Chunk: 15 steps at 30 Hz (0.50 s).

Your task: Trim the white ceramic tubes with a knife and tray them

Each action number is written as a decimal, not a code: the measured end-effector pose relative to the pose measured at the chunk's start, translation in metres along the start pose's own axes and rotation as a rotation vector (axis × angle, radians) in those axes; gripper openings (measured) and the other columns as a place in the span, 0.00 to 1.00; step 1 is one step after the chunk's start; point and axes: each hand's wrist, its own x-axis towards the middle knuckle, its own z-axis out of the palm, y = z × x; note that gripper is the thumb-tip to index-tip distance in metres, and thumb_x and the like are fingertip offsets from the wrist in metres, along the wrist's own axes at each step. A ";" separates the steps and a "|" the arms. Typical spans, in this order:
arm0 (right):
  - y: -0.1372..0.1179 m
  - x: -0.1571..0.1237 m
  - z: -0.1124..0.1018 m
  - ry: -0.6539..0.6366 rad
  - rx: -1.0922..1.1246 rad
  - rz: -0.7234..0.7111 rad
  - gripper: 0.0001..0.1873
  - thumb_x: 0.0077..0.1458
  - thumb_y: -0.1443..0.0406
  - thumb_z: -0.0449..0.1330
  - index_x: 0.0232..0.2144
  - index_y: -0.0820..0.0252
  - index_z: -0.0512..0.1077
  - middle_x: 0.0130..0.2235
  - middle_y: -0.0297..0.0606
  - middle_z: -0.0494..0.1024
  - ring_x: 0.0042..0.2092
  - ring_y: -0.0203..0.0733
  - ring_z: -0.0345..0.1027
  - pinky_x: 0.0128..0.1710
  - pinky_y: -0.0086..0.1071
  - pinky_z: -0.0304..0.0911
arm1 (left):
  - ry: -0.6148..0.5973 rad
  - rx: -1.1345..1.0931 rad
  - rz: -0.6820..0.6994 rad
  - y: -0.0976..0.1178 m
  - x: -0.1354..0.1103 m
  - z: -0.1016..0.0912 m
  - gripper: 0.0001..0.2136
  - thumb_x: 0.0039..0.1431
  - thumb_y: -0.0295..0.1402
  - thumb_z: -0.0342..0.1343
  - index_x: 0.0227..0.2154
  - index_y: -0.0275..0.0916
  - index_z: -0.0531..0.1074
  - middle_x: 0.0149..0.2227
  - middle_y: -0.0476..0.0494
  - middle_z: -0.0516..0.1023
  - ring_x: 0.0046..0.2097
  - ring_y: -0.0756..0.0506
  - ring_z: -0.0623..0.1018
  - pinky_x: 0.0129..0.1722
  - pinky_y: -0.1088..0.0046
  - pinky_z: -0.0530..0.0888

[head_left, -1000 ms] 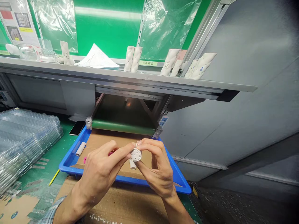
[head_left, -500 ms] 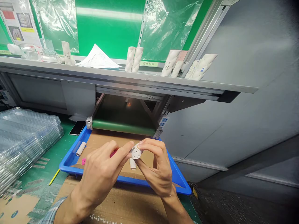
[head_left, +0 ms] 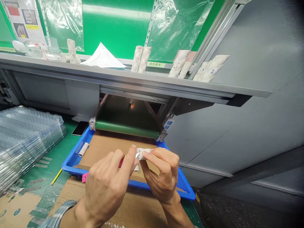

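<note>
The right hand (head_left: pixel 162 175) is pinching the white part (head_left: pixel 144 152) above the near middle of the blue tray (head_left: pixel 71 161), while the left hand (head_left: pixel 106 185), gripping a pink tool (head_left: pixel 85 177), is pressing against it. Bare cardboard (head_left: pixel 104 145) is lying open to the far left.

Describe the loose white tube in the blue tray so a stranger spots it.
Find the blue tray below the green conveyor belt. Near its left wall, beside the cardboard liner, lies a short white tube. Unlike the white part the right hand holds, it lies alone, untouched.
</note>
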 end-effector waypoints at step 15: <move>-0.002 0.002 0.001 -0.024 0.179 0.129 0.24 0.63 0.75 0.69 0.57 0.52 0.72 0.45 0.39 0.75 0.43 0.46 0.75 0.41 0.42 0.78 | -0.010 -0.221 -0.063 -0.013 0.007 -0.008 0.14 0.82 0.34 0.49 0.58 0.36 0.76 0.34 0.47 0.80 0.32 0.48 0.79 0.36 0.72 0.72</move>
